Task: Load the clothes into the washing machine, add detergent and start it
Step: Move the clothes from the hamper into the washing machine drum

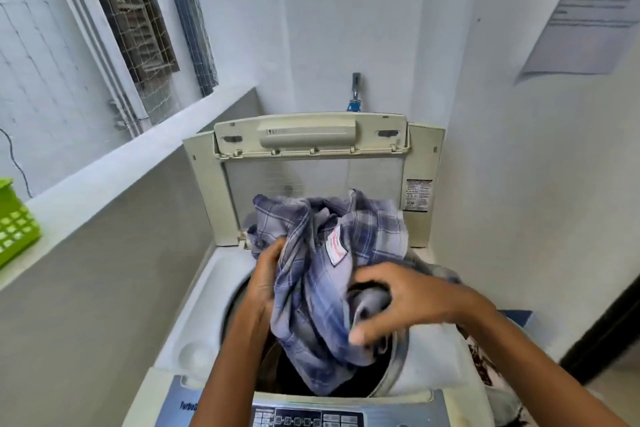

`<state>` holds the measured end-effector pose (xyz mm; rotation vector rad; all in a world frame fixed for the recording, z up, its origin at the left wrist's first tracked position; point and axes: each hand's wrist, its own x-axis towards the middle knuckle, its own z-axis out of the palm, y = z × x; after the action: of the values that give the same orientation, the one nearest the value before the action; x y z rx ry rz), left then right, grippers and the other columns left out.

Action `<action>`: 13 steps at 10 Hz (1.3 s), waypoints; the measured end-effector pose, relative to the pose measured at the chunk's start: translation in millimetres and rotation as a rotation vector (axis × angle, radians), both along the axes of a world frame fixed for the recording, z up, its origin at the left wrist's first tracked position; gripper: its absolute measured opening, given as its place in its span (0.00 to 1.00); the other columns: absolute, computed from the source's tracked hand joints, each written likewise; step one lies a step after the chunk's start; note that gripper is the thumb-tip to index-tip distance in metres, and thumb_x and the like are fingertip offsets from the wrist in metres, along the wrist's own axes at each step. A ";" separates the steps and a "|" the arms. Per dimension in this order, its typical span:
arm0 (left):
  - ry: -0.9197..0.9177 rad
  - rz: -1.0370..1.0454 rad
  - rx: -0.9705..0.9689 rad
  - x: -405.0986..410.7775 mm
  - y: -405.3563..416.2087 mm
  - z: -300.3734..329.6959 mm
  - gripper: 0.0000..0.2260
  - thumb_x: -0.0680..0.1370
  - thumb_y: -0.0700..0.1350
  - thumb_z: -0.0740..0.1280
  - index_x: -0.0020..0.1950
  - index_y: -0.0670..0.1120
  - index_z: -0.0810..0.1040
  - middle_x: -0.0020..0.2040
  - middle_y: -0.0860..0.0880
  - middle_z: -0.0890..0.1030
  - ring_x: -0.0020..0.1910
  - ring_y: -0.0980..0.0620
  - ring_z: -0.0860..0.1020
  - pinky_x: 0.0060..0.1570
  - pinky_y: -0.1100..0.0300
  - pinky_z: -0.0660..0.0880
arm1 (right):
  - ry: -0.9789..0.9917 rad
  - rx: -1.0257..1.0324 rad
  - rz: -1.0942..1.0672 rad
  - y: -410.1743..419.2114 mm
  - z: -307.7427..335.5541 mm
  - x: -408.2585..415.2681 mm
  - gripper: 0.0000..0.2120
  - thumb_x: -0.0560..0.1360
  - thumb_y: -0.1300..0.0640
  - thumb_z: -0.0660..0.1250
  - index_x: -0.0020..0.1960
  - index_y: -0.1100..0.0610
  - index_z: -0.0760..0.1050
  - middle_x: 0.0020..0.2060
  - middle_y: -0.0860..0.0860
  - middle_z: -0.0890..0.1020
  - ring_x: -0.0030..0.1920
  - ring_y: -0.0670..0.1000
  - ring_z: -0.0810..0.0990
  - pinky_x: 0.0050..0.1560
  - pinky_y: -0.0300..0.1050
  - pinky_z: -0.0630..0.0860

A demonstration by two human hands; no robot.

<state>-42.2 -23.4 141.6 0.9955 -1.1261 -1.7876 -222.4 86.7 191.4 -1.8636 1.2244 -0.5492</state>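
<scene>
- The plaid shirt (322, 288) is bunched up over the washer (207, 329) drum mouth, long axis running roughly top to bottom, lower end dangling into the drum.
- Left hand (268, 274) grips the shirt's left edge, fingers tucked into the folds.
- Right hand (401, 302) has fingers and thumb curled, clamped on a grey fold of it.
- White tag (336, 246) on the shirt, red print too blurry to read.
- Panel (304, 418) up front says "Turbo…", rest is cut off.

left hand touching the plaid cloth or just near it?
Touching. Head view: the left hand has its fingers tucked into the plaid cloth, no gap.
</scene>
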 end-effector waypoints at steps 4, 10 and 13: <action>0.327 0.051 0.030 20.2 -9.5 25.2 0.26 0.80 0.46 0.54 0.29 0.43 0.85 0.31 0.46 0.84 0.29 0.51 0.83 0.26 0.62 0.78 | -1.054 0.153 -0.762 -56.8 -7.5 17.1 0.19 0.70 0.64 0.71 0.56 0.54 0.68 0.42 0.56 0.85 0.33 0.52 0.83 0.33 0.48 0.82; -0.576 0.237 -0.040 76.6 -48.5 -51.0 0.30 0.75 0.42 0.66 0.75 0.41 0.60 0.71 0.40 0.67 0.68 0.45 0.68 0.57 0.59 0.65 | -0.010 -0.754 -0.582 -149.6 156.3 44.0 0.08 0.76 0.60 0.63 0.48 0.65 0.76 0.35 0.45 0.77 0.39 0.49 0.76 0.40 0.43 0.76; -0.580 -0.323 -0.197 27.3 -30.4 -65.6 0.41 0.69 0.54 0.74 0.75 0.54 0.53 0.69 0.57 0.66 0.63 0.54 0.69 0.55 0.56 0.71 | -0.212 -0.748 -0.554 -148.9 144.0 65.7 0.05 0.75 0.60 0.64 0.42 0.60 0.74 0.31 0.47 0.76 0.35 0.47 0.74 0.40 0.45 0.74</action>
<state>-14.9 -53.7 76.0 1.3098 -1.8721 -1.6207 -156.7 -62.2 335.4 -1.9428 1.5143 -1.6462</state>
